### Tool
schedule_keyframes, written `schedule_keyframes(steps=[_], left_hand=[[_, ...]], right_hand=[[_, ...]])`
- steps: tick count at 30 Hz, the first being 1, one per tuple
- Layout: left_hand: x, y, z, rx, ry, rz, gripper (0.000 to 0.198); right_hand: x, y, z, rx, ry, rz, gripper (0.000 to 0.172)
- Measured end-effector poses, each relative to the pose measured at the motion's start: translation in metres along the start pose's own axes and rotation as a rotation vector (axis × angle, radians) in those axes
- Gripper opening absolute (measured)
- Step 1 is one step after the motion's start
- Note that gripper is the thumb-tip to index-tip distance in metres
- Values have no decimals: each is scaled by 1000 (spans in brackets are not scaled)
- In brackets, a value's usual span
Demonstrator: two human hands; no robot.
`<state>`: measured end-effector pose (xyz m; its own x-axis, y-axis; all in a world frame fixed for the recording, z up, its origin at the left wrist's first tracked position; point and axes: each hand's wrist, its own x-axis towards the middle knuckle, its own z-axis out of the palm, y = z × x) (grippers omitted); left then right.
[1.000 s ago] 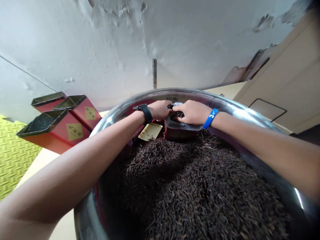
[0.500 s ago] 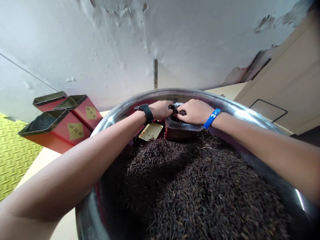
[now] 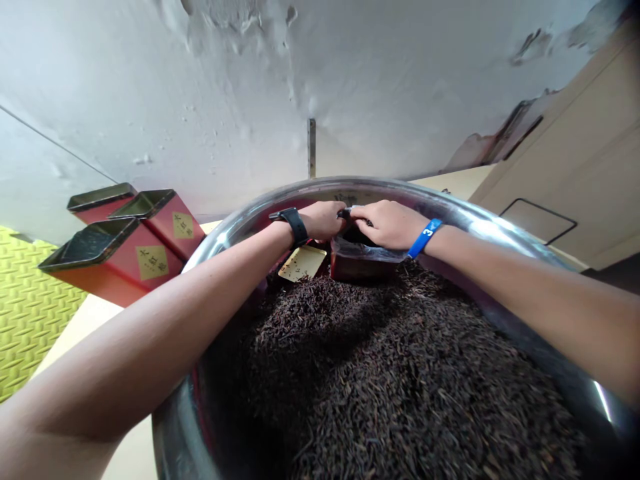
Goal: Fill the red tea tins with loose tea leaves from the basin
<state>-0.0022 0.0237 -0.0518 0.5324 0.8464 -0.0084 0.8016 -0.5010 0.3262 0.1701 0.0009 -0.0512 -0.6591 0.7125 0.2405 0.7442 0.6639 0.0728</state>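
Note:
A red tea tin (image 3: 364, 269) stands among dark, twisted loose tea leaves (image 3: 430, 380) near the far side of a large metal basin (image 3: 220, 243). A clear plastic bag (image 3: 383, 253) lines the tin and folds over its near rim. My left hand (image 3: 325, 219), below a black watch, is closed at the tin's far left corner on the bag's edge. My right hand (image 3: 389, 223), with a blue wristband, reaches over the opening, its fingers pinched on the bag near the left fingertips. The fingertips partly hide what they grip. Beside the tin lies a yellowish lid (image 3: 303, 264) dotted with leaves.
Several open red tins (image 3: 127, 257) with yellow labels stand left of the basin on a pale tabletop (image 3: 125, 447). Yellow textured matting (image 3: 35, 307) lies farther left. Behind is a peeling wall (image 3: 240, 100); a beige cabinet (image 3: 575, 140) stands at the right.
My right hand has shifted slightly, its fingertips now closer to the left hand's. Tea leaves that showed beneath its fingers are no longer seen there. My left hand has hardly moved.

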Motion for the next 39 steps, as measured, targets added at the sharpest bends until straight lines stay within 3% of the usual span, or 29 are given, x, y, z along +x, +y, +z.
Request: schedule_keyframes(steps=[8, 12, 16, 19, 26, 33, 39], left_hand=[[-4, 3, -2, 9, 7, 27, 23], [-3, 3, -3, 21, -1, 2, 23], [-3, 3, -2, 2, -19, -27, 27], [-3, 3, -2, -6, -15, -26, 29], [-4, 4, -3, 11, -13, -29, 28], [-3, 1, -2, 54, 1, -8, 27], [0, -4, 0, 31, 5, 14, 28]], right_hand=[[3, 7, 8, 24, 107, -76, 26], [1, 3, 2, 54, 83, 46, 22], [-1, -2, -6, -3, 81, 172, 37], [0, -3, -7, -30, 86, 198, 40], [1, 1, -5, 17, 136, 170, 21], [1, -2, -10, -63, 210, 286, 36], [1, -3, -6, 75, 254, 206, 15]])
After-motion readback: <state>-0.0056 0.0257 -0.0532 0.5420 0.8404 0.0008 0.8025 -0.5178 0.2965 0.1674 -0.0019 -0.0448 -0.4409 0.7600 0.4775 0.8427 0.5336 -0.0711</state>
